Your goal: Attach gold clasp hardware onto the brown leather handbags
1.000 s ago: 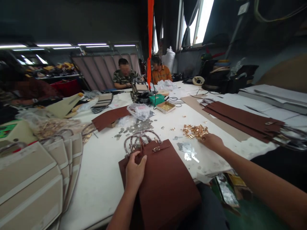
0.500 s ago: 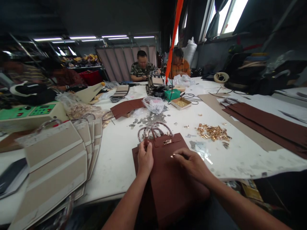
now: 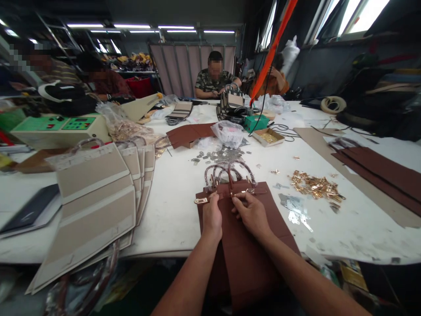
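A brown bag (image 3: 253,250) with wrapped handles (image 3: 245,169) leans over the table's front edge. My left hand (image 3: 213,215) pinches a brown strap with a gold metal plate (image 3: 201,200) at its end, which sticks out to the left. The fingers of my right hand (image 3: 251,213) are closed at the top of the bag, by the small gold fitting at its centre. Whatever is between those fingertips is too small to name. Another gold fitting (image 3: 250,191) lies on the bag just right of centre.
Beige bag panels (image 3: 95,193) stand at the left. Gold fittings (image 3: 315,186) and silver plates (image 3: 296,206) lie at the right, beyond them brown pieces (image 3: 378,173). Grey metal parts (image 3: 223,156) and an open box (image 3: 268,137) are behind the bag. People (image 3: 215,77) sit across the table.
My right hand has moved up to the top centre of the bag. My left hand has turned the strap end out to the left. The whole view has shifted.
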Demonstrator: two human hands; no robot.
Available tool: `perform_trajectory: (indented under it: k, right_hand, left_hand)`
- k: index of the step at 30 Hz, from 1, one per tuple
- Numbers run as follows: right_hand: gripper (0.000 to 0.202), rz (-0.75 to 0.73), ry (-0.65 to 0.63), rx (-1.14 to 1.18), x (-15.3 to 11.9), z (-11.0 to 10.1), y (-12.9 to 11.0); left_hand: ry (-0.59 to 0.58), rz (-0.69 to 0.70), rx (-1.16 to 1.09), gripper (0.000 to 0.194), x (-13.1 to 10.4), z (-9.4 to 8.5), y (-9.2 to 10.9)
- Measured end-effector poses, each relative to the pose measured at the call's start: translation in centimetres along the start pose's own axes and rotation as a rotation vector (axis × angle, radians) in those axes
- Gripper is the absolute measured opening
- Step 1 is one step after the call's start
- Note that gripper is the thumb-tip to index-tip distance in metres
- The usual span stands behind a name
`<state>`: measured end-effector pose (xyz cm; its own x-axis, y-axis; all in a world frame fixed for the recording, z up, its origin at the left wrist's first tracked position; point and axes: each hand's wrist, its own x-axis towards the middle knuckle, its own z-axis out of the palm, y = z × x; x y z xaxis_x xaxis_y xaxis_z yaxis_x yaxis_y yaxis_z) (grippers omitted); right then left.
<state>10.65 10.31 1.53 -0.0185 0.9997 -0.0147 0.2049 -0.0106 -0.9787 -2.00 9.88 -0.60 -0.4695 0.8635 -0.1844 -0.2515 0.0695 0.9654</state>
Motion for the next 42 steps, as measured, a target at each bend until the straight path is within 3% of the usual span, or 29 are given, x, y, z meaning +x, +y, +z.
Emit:
perform_trajectory:
  k: [4,19,33,39,42]
  right_hand:
    - [0.046,-0.012,0.051,-0.049,0.2,0.9,0.4]
    - [0.030,-0.033,0.144,-0.211,-0.3,1.9,-0.1]
    - [0.030,0.069,0.067,-0.191,0.4,2.2,-1.1]
    - [0.027,-0.139,-0.023,-0.384,1.0,1.3,-1.7]
    - [0.015,-0.208,-0.103,-0.502,1.8,0.8,-2.3]
  left_hand:
    - [-0.050,0.027,-0.096,0.035,-0.1,-0.2,-0.4]
    - [-0.094,0.048,-0.017,0.032,0.2,-0.8,-0.4]
    - [-0.171,0.116,0.161,0.028,-0.1,-1.1,0.4]
    - [-0.151,0.092,0.178,0.030,-0.3,-1.0,1.0]
    - [-0.146,0.111,0.175,0.031,-0.2,-1.0,0.5]
